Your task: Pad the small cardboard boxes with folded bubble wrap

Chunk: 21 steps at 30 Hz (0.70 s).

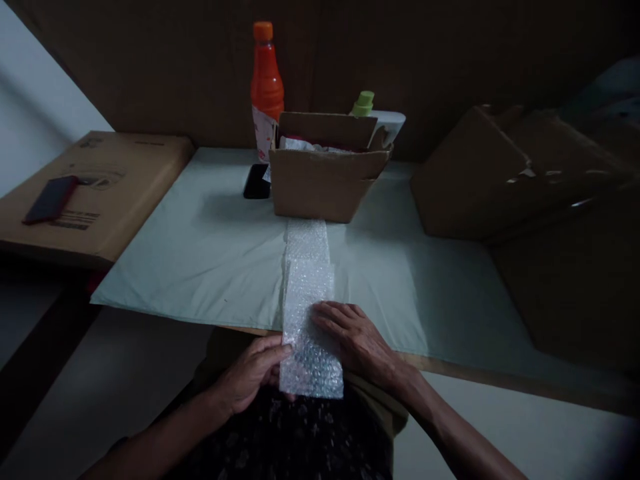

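Note:
A strip of clear bubble wrap [307, 300] runs from the tabletop out past its front edge, over my lap. Its near part looks like a flat folded sheet or pouch, and a further piece of bubble wrap [307, 239] lies behind it, reaching the small carton. My left hand [260, 367] grips the near left edge, thumb on top and fingers underneath. My right hand [353, 333] rests on the right side of the wrap with its fingers stretched out flat. The right thumb is hidden.
An open small carton [320, 183] holds packets and a white bottle with a green cap [364, 103]. Behind stands an orange bottle [267, 80], near a black phone [257, 181]. A flat box [125, 173] carries a dark red-edged item [50, 200]. Large cartons [465, 180] stand right.

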Motion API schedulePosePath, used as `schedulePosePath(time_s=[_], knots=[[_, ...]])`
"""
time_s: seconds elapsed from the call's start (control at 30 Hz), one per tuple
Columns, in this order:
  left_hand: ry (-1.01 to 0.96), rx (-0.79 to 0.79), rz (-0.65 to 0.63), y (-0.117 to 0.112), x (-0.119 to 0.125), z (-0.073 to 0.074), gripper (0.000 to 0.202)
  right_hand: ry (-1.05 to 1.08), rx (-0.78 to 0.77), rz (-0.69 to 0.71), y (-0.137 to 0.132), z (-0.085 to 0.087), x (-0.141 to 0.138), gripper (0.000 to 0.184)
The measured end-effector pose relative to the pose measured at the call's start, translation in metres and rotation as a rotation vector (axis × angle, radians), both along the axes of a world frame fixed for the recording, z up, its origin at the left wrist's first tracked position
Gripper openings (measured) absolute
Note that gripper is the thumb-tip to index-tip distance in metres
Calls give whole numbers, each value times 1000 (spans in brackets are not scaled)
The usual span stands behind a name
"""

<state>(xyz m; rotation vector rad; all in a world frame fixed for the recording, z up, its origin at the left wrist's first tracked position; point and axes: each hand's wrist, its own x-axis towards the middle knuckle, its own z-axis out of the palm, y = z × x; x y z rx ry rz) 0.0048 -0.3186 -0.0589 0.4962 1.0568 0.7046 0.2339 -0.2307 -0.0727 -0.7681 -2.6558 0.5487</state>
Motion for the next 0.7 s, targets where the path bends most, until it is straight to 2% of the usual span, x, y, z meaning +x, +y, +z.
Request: schedulePosePath(time_s=[0.07, 0.13, 0.27, 0.33, 0.4, 0.47, 0.57, 0.63, 0.7], knots=[[142, 65, -173, 3, -20, 2, 52, 35, 32, -2, 2, -5, -1, 32], [389, 219, -266, 9, -40, 7, 47, 57, 54, -10, 3, -8, -2, 29], [902, 648, -178, 26, -60, 18, 25, 87, -40, -64, 9, -2, -3, 29], [982, 862, -173, 35, -57, 22, 35, 112, -147, -88, 13, 8, -2, 32], [981, 1007, -212, 43, -50, 23, 51, 133, -249, -112, 18, 17, -4, 34], [946, 1000, -248, 52, -41, 22, 63, 145, -312, -165, 23, 21, -7, 32], [881, 797, -229, 67, -27, 14, 67, 123, -384, -316, 29, 17, -14, 21], [832, 691, -175, 76, -18, 7, 58, 108, -439, -411, 32, 12, -17, 21], [797, 661, -122, 85, -11, -1, 43, 134, -495, -453, 33, 9, -17, 21]])
